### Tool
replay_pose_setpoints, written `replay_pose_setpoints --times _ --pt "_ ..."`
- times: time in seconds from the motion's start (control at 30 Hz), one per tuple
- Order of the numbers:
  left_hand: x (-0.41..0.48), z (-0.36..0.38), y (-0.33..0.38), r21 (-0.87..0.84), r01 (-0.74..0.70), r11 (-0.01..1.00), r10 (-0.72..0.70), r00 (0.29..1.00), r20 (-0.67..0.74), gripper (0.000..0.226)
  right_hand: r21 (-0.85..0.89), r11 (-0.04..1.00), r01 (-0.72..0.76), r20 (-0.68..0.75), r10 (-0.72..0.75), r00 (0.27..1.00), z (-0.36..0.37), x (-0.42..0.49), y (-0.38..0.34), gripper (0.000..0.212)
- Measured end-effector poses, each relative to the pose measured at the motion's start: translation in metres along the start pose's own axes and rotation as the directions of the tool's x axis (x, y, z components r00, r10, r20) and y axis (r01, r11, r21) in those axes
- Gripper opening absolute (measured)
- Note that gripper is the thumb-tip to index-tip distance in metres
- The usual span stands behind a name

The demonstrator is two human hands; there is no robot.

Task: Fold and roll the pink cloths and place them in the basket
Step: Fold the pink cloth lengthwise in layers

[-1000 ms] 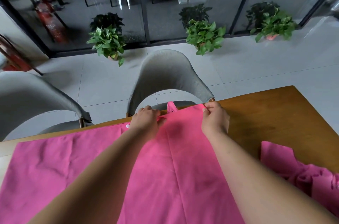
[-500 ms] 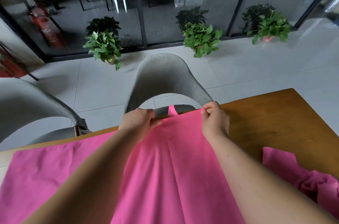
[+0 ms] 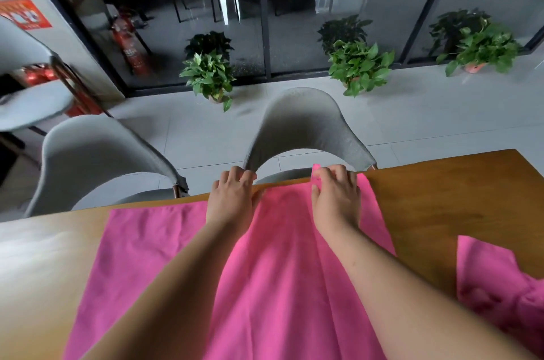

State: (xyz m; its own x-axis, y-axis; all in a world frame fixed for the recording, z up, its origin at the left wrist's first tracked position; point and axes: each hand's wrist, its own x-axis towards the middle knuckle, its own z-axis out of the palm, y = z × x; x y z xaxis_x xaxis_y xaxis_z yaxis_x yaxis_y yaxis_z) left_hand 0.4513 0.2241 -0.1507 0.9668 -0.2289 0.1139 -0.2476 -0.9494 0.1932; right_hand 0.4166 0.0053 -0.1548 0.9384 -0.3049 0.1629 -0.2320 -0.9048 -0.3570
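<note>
Left hand (image 3: 234, 200) and right hand (image 3: 335, 197) palm-down, fingers curled around far edge of the pink cloth (image 3: 279, 271).

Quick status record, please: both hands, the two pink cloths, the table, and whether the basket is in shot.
table: wooden, grey chair behind it
spread cloth: lies on the table, creased lengthwise
left hand: on the spread cloth's far edge, fingers curled, grip unclear
right hand: pinches the same far edge
crumpled cloth: bunched at right, untouched
basket: not in view
</note>
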Motion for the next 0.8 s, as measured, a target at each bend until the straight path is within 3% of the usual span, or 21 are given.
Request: replay_pose_setpoints --times 0.17,0.43,0.57,0.67,0.73,0.8 --pt "-0.046 -0.025 -0.052 0.012 0.087 0.996 -0.087 0.996 0.021 0.039 0.1 0.984 0.147 0.123 -0.158 0.98 0.013 -0.029 -0.068 0.018" --pt "-0.09 -0.046 -0.147 0.08 0.324 0.943 -0.324 0.946 -0.017 0.04 -0.053 0.964 0.259 0.271 -0.236 0.933 0.048 -0.038 -0.128 0.03" --pt "-0.098 -0.048 -0.183 0.068 0.597 0.799 -0.595 0.802 -0.055 0.041 -0.162 0.952 0.259 0.249 -0.215 0.944 0.064 -0.032 -0.132 0.027" --pt "-0.097 -0.042 -0.222 -0.061 0.776 0.628 -0.774 0.631 0.052 0.05 -0.132 0.957 0.257 0.243 -0.22 0.945 0.071 -0.027 -0.13 0.024" --pt "-0.094 -0.038 -0.249 -0.196 0.803 0.563 -0.797 0.59 0.129 0.046 -0.047 0.959 0.28 0.308 -0.253 0.917 0.073 -0.016 -0.13 0.02" --pt "-0.09 -0.041 -0.263 -0.26 0.792 0.552 -0.777 0.602 0.186 0.04 -0.017 0.948 0.318 0.385 -0.287 0.877 0.072 -0.002 -0.13 0.017"
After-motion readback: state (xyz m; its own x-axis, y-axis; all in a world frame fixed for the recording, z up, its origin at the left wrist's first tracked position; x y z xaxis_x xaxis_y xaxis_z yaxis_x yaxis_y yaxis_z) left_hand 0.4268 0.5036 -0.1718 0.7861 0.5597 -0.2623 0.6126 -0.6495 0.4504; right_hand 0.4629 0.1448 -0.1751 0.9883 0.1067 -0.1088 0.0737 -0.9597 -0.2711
